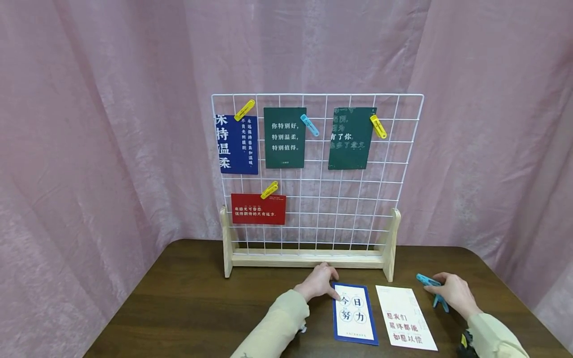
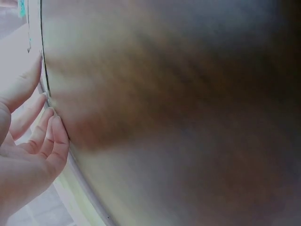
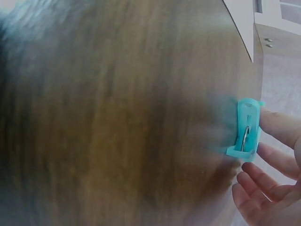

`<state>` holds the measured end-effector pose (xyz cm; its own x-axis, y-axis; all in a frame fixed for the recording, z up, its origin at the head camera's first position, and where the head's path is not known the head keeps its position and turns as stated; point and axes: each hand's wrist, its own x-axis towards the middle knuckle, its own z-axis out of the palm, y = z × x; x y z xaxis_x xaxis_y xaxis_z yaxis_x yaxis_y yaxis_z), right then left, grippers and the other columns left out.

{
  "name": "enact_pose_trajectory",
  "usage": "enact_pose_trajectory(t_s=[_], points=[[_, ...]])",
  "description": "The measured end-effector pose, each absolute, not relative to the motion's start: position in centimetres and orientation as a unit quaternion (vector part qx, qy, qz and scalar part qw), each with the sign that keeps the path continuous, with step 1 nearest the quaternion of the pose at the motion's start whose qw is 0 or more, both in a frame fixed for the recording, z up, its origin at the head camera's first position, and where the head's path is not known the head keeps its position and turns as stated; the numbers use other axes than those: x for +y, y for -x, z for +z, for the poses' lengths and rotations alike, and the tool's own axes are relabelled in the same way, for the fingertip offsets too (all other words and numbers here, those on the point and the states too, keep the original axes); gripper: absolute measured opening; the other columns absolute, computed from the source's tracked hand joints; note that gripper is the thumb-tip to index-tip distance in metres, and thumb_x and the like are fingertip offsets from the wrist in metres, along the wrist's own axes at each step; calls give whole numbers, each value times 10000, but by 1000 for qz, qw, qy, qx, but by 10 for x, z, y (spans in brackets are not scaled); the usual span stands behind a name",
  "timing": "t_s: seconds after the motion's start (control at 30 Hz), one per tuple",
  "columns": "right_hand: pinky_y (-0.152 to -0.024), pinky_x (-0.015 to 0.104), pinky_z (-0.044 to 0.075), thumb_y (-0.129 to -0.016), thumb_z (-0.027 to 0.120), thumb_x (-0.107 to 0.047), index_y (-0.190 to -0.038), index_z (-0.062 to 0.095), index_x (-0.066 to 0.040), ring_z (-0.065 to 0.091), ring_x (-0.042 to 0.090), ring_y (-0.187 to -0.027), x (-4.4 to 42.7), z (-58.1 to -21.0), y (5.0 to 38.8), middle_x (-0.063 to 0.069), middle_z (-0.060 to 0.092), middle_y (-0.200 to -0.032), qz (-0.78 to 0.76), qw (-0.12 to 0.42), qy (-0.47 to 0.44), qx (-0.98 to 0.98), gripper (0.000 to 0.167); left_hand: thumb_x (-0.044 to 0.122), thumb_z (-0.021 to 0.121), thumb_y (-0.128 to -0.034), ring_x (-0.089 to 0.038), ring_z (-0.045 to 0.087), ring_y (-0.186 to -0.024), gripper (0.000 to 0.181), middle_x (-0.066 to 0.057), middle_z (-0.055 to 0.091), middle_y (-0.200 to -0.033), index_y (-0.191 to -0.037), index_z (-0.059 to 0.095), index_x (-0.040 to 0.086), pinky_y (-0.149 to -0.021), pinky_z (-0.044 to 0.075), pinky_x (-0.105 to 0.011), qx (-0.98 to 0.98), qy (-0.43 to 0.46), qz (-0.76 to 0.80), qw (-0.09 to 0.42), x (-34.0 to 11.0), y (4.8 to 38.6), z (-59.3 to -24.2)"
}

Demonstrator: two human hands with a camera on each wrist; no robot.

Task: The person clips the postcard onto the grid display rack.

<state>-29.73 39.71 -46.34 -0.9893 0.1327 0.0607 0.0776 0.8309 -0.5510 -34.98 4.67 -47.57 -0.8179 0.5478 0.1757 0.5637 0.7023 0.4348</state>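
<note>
Nearest, thumb of the left hand (image 1: pixel 319 282) touches the upper left of a blue-bordered card (image 1: pixel 355 318), its fingers apart; a white card (image 1: pixel 405 318) lies between the hands. The right hand (image 1: pixel 454 293) pinches a blue clip (image 1: pixel 428 280) over the bench (image 1: pixel 179 303); only the right wrist view shows a metal spring (image 3: pixel 245 139). Beyond both hands, a grid rack (image 1: pixel 309 259) carries four hung cards (image 1: pixel 284 154), three yellow clips (image 1: pixel 244 110) and one pale-blue clip (image 1: pixel 310 125).

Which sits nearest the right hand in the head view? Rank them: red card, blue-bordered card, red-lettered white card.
1. Red-lettered white card, on the table beside the right hand.
2. Blue-bordered card, farther left, beside the left hand.
3. Red card, low on the grid's left.
</note>
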Motion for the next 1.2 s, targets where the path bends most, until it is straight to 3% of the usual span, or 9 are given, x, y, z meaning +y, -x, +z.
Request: enact_pose_trajectory(t_s=[0.3,0.5,0.73,0.9,1.1,1.2], points=[[-639,474,409,-755,723,-307,-996,572,111,502,221,-667,397,-462,298,89,584,-789,288,50,66,-954,505,278,871,-542,-163,441,-809,385,20,439,-802,-801,667,81,-728,379,-216,-933,281,-225,17,49,347,-473],[-616,458,407,-775,707,-240,-953,596,84,514,245,-703,397,-461,298,102,592,-793,296,51,73,-951,386,267,878,-532,-164,448,-782,397,21,448,-770,-789,649,67,-717,380,-214,-931,292,-219,27,47,347,-471],[-624,465,404,-783,691,-240,-953,601,73,525,297,-755,397,-459,294,144,602,-832,300,73,70,-949,367,238,879,-539,-106,448,-702,456,42,458,-724,-797,547,62,-674,380,-189,-920,306,-244,31,45,348,-476],[-623,468,407,-790,679,-278,-983,594,67,524,315,-781,397,-457,292,171,599,-868,294,84,79,-949,405,134,871,-556,-93,415,-608,478,8,481,-716,-837,496,40,-576,379,-195,-901,294,-318,7,43,347,-478],[-583,422,421,-820,654,-323,-1038,555,92,522,242,-690,395,-453,294,197,592,-882,293,79,88,-949,478,-99,783,-603,-124,507,-460,447,-77,466,-683,-893,459,4,-455,473,-237,-836,277,-468,-73,44,342,-465],[-562,390,424,-836,637,-328,-1059,540,103,516,214,-649,391,-451,293,188,595,-878,297,86,74,-948,495,-169,738,-618,-137,515,-473,430,-88,454,-687,-917,475,-6,-454,487,-259,-806,276,-516,-87,46,341,-456]])
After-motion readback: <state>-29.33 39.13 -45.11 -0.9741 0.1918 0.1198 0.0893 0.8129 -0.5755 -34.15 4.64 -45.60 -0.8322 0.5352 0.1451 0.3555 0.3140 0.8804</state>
